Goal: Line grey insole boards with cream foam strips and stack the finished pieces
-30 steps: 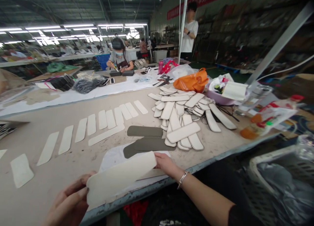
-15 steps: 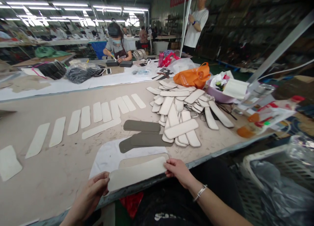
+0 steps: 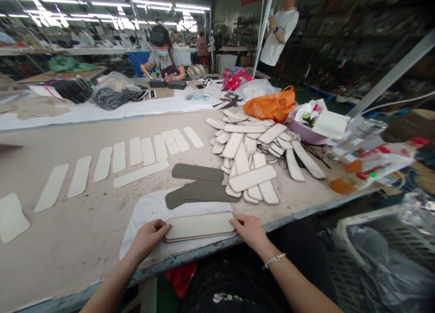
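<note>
On our worktop [image 3: 78,240], a broad cream piece [image 3: 12,217] lies flat out to the left, and from beside it a loose row of cream strips [image 3: 102,164] slants away toward the middle. One more strip [image 3: 141,174] lies crosswise in front of the row's farther end.

At the near edge we have our left hand [image 3: 147,238], its thumb and fingers pinched together on the left end of a cream panel [image 3: 200,226]. The panel lies lengthwise along that near edge, over a white sheet [image 3: 136,220] — a darker border shows around it. Just beyond it are grey strips [image 3: 197,172], partly overlapping. Our right hand [image 3: 253,231], with a bracelet [image 3: 274,260] at the wrist, has its thumb and fingers clamped on the panel's right end.

Farther right we see a jumbled pile of dark-edged cream strips [image 3: 253,177], with an orange bag [image 3: 270,105] behind it. Then comes a purple basin [image 3: 307,134], and a bottle of orange liquid [image 3: 341,185] near the right-hand part of the near edge. A plastic crate [image 3: 343,222] stands beside the worktop, off that edge.
</note>
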Tool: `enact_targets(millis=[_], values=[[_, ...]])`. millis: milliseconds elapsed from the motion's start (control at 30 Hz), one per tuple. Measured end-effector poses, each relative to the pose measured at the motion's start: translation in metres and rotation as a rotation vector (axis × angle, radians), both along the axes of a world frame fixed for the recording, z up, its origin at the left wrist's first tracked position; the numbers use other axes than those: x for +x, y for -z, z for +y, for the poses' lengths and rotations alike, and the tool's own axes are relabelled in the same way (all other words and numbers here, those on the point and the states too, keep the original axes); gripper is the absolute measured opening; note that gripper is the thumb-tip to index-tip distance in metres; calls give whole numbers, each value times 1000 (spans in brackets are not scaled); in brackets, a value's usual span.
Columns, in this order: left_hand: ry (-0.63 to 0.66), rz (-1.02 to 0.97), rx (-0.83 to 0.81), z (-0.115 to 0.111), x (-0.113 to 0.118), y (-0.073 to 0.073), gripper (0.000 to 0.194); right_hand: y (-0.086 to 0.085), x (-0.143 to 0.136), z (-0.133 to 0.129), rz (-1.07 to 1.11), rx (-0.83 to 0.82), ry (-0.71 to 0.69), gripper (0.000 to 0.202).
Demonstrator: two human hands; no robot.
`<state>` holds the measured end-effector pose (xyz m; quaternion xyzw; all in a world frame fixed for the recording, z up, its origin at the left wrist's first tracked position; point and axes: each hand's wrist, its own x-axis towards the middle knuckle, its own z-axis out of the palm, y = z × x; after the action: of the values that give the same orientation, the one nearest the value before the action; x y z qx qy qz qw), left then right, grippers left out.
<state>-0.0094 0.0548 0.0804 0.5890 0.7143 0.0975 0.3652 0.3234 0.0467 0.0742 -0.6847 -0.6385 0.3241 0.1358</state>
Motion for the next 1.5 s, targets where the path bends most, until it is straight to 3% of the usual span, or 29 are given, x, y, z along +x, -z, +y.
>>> enact_targets(millis=[367,1500], values=[[70,224,57,1,4,4,24,5,-4,3,-91,-21,-52,35],[122,253,16,1,6,1,21,-2,-14,7,-326,-59,-152,39]])
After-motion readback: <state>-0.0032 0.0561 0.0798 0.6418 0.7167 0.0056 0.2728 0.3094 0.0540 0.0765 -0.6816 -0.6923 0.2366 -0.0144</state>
